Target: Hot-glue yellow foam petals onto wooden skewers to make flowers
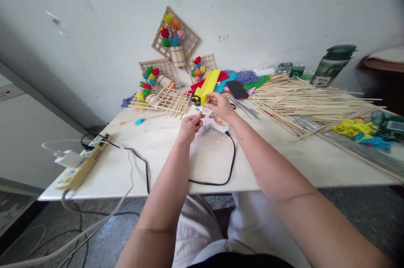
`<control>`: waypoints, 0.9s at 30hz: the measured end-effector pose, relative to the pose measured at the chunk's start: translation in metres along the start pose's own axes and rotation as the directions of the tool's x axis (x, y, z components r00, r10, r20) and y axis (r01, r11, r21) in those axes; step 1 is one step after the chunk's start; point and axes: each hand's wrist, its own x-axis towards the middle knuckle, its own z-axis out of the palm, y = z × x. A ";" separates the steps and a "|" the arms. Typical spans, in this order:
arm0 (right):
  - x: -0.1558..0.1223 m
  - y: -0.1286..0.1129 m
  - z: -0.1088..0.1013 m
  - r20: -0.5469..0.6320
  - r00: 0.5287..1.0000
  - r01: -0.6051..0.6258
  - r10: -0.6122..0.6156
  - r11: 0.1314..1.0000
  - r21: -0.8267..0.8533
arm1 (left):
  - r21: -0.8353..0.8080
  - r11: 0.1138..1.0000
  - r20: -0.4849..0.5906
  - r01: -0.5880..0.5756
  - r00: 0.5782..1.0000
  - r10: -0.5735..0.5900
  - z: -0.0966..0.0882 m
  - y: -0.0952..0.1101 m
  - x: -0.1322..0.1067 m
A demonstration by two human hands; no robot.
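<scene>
My left hand is closed in a pinch on the lower end of a thin pale wire, which points up and away. At the upper end of this wire, my right hand has its fingertips together on a small piece of yellow crepe paper. The piece overlaps the folded yellow sheets behind, so its edges are hard to make out. Just below the hands lies a white glue gun with a black cord. Black-handled scissors lie partly hidden behind the fingers.
Stick lattices with colourful paper flowers lean on the wall. Many wooden sticks cover the right side, near a phone and a dark bottle. A power strip with cords lies at the left edge.
</scene>
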 end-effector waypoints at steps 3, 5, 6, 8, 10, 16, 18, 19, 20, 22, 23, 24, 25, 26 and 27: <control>-0.001 0.000 0.000 0.003 1.000 0.004 -0.004 1.000 -0.017 | -0.017 1.000 0.005 0.022 1.000 -0.022 0.000 0.001 0.000; -0.001 0.000 0.000 0.000 1.000 0.005 -0.005 0.999 -0.033 | -0.021 0.999 0.010 0.030 1.000 -0.029 0.000 0.000 0.000; -0.001 0.000 0.000 -0.002 1.000 0.005 -0.005 0.999 -0.043 | -0.021 0.999 0.013 0.032 0.999 -0.032 -0.001 0.000 0.001; -0.001 0.001 0.000 -0.004 1.000 0.007 -0.008 0.998 -0.064 | -0.020 0.999 0.020 0.038 0.999 -0.037 -0.001 -0.001 0.001; 0.000 0.001 0.000 -0.007 1.000 0.007 -0.008 0.996 -0.084 | -0.019 0.999 0.022 0.043 0.999 -0.043 -0.001 -0.002 0.002; 0.000 0.001 0.001 -0.003 1.000 -0.005 0.005 0.993 -0.120 | -0.024 0.999 0.027 0.046 0.999 -0.045 -0.001 -0.002 0.001; 0.000 0.001 0.001 -0.001 1.000 -0.007 0.007 0.993 -0.120 | -0.024 0.998 0.026 0.050 0.998 -0.049 -0.001 -0.002 0.001; 0.000 0.001 0.001 0.002 1.000 -0.007 0.008 0.993 -0.119 | -0.024 0.998 0.024 0.051 0.998 -0.051 -0.001 -0.002 0.001; 0.000 0.001 0.001 0.003 1.000 -0.008 0.008 0.993 -0.119 | -0.023 0.998 0.023 0.051 0.998 -0.051 -0.001 -0.002 0.001; 0.000 0.001 0.002 0.002 1.000 -0.008 0.008 0.993 -0.121 | -0.020 0.999 0.021 0.046 0.999 -0.046 -0.001 -0.002 0.001; 0.000 0.002 0.002 0.001 1.000 -0.007 0.008 0.992 -0.125 | -0.017 0.999 0.018 0.043 0.999 -0.043 -0.001 -0.002 0.001; 0.000 0.002 0.003 -0.002 1.000 -0.007 0.007 0.991 -0.131 | -0.012 0.999 0.011 0.040 0.999 -0.040 -0.001 -0.002 0.001; 0.000 0.003 0.003 -0.004 1.000 -0.005 0.005 0.990 -0.140 | -0.005 0.999 0.001 0.036 0.999 -0.036 0.000 -0.002 0.001; 0.000 0.004 0.003 -0.004 1.000 -0.001 0.001 0.989 -0.150 | 0.002 1.000 -0.012 0.031 0.999 -0.031 0.000 -0.002 0.001; 0.000 0.005 0.003 -0.003 1.000 0.003 -0.003 0.987 -0.159 | 0.007 1.000 -0.029 0.024 0.999 -0.024 0.000 -0.001 0.001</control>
